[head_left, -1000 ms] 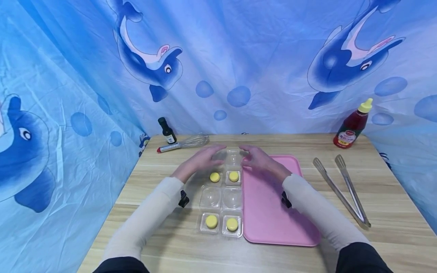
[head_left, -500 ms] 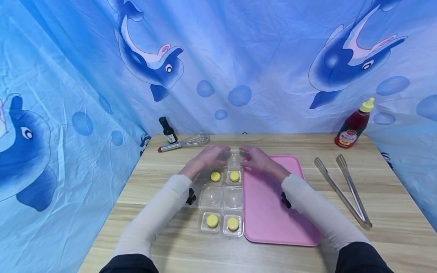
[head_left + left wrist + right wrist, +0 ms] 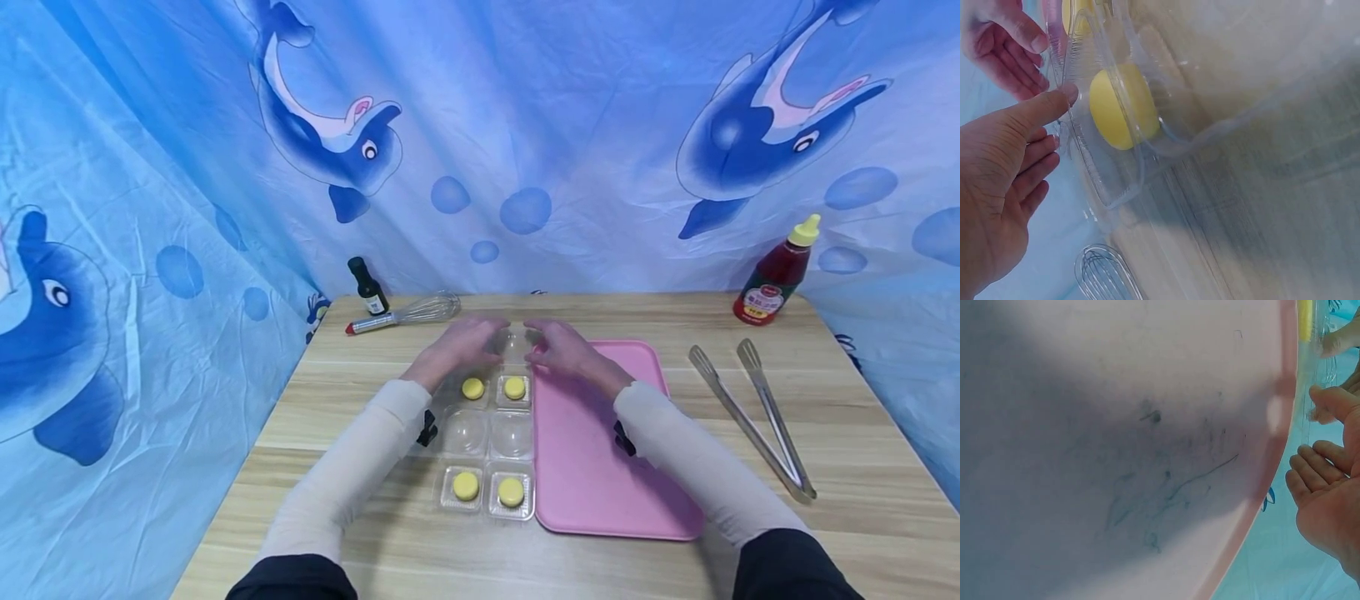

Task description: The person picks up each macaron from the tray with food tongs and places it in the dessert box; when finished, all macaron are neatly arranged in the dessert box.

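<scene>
My left hand (image 3: 461,343) and right hand (image 3: 564,348) face each other at the far end of a clear plastic box, either side of its domed lid (image 3: 513,343). In the left wrist view my left thumb and curled fingers pinch the lid's edge, close to a round yellow macaron-like piece (image 3: 1124,106) inside the box. My right thumb and fingers (image 3: 1329,459) are round the opposite edge in the right wrist view. Nearer me, a second clear box stands open, its lid (image 3: 512,435) laid back and yellow rounds (image 3: 512,492) in its cups.
A pink tray (image 3: 615,467) lies against the boxes' right side. Metal tongs (image 3: 757,417) lie farther right, below a red sauce bottle (image 3: 774,279). A whisk (image 3: 405,313) and small dark bottle (image 3: 367,286) are at the back left.
My left hand has moved right and closer to the lid of the far box. My right hand has barely shifted. The boxes and tray stay in place.
</scene>
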`<state>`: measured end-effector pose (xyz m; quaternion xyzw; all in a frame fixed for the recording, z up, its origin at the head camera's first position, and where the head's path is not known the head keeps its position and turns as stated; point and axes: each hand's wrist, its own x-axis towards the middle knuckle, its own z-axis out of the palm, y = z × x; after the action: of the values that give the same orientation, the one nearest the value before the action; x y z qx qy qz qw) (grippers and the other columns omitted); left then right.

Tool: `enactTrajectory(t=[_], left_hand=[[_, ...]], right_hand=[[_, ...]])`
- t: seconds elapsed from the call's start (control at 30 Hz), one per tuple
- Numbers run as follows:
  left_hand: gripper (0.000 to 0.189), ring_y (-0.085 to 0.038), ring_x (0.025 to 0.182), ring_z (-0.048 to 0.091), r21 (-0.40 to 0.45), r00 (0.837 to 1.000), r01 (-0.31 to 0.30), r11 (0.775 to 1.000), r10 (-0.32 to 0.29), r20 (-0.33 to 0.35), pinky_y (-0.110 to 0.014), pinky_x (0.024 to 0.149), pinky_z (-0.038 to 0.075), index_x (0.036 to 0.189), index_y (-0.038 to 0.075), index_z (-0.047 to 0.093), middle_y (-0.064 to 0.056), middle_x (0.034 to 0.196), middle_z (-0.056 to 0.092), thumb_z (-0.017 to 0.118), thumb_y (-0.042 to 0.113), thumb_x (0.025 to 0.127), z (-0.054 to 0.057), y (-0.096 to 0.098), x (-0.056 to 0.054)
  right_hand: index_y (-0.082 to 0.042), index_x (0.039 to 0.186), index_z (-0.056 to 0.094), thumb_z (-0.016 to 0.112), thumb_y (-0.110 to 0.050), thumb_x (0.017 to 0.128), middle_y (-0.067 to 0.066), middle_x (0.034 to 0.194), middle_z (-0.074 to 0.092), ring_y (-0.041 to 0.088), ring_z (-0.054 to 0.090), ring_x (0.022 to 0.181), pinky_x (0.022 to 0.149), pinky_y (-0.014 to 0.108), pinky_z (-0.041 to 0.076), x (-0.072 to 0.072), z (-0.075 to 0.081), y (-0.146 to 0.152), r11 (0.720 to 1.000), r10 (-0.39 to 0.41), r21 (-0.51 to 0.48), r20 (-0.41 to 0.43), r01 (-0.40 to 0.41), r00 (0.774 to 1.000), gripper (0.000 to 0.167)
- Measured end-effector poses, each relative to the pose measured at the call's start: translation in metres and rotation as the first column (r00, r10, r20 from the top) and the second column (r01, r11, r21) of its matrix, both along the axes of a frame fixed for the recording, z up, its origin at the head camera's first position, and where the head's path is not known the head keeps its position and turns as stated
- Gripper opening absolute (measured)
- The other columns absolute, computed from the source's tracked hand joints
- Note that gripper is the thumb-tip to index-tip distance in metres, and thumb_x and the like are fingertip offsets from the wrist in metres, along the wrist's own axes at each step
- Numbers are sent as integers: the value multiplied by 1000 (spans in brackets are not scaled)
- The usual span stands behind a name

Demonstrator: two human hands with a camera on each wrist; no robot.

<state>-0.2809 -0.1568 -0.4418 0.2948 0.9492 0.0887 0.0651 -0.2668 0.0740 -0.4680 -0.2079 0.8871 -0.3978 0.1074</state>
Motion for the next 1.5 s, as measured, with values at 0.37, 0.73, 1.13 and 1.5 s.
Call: enactTrajectory(t=[0.37,0.73,1.13,1.5], left_hand=[[80,-33,145,49,-77,962,100,992,-116,-246,-49,126,35,158,9,48,-12,158,53,84,38,92,21,1,-3],[85,-37,140,54,-32,842,290,957,-271,-467,-51,121,42,154,-2,48,-20,154,55,87,38,90,27,-11,11],[47,-21,98,78,371,953,132,919,-16,-301,-33,89,64,145,7,62,-8,126,76,76,15,100,22,-21,37],[5,-16,89,79,578,981,16,816,101,-169,-20,78,63,103,8,74,-6,102,81,76,10,99,3,-23,63]], right_hand=[[8,153,47,74,-7,99,29,143,61,43,64,126,104,48,58,-5,10,2,972,-91,-222,-53,78,994,62],[15,122,67,70,4,100,35,115,70,41,77,87,83,49,65,9,35,-6,854,-241,-424,191,301,952,25],[5,93,71,74,9,93,20,94,74,35,75,83,74,41,68,34,43,-7,876,-234,-438,-19,202,972,5],[0,105,68,75,-5,97,14,105,73,29,72,98,85,34,64,63,42,-7,949,-74,-311,-33,60,997,12]])
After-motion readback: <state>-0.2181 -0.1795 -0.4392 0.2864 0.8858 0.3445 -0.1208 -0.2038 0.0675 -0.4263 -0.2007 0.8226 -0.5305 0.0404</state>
